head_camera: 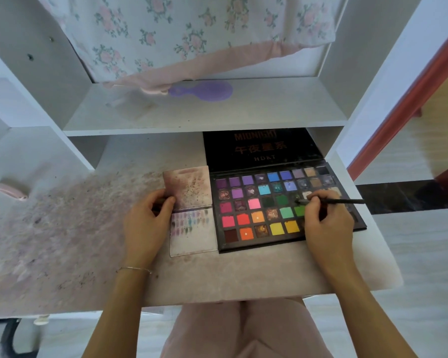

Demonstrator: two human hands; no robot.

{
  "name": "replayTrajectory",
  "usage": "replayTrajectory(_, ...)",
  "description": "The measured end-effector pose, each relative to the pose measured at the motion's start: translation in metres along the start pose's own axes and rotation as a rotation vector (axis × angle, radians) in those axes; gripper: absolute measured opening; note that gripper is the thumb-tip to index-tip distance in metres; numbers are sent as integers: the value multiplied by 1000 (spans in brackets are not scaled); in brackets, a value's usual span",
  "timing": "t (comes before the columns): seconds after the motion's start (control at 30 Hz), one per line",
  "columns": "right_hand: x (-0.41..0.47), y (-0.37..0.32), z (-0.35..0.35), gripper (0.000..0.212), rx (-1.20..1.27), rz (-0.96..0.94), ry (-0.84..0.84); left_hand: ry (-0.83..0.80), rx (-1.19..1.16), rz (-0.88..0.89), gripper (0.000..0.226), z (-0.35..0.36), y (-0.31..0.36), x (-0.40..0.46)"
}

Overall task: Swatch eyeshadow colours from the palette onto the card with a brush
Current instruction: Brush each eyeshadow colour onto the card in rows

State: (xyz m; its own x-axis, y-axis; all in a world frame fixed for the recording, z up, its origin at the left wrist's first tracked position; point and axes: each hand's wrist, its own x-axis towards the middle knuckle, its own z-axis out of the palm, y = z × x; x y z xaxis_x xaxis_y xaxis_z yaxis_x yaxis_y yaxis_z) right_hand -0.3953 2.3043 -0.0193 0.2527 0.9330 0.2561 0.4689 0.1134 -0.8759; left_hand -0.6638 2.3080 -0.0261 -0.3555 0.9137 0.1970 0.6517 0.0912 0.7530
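At frame centre on the tabletop (243,275), left hand (146,226) pinches the card (194,237) edge to steady it, while right hand (326,220) grasps the brush (342,201), tip loading colour from the open palette (282,202).

Desk (243,275): bare strip along near edge, in front of card (193,232) and palette (282,202); wide stained stretch left of card also open. Card and palette lie edge to edge, no gap between. Raised lid (261,148) walls off back of palette, its top close under the shelf (204,125); low headroom there. Left hand (145,223) blocks card's left edge. Right hand (326,218) covers palette's right pans; brush (334,201) handle juts right, past the palette's edge. Hairbrush (204,90) on shelf, cloth (192,34) hanging behind.
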Motion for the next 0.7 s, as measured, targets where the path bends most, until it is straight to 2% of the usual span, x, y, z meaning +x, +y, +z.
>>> replayTrajectory(0.17, 1, 4, 1, 18, -33, 9, -4, -11, -11, -7, 18, 0, 0, 0)
replayTrajectory(0.33, 1, 1, 0, 28, 1, 1, -7, -14, -12, -22, 20, 0, 1, 0)
replayTrajectory(0.5, -2, 0, -2, 30, 102, 29, 18, -18, 4, -10, 21, -1, 3, -2)
replayTrajectory(0.7, -7, -14, 6, 34, 160, -14, -31, -17, -9, 1, 19, -2, 2, -2)
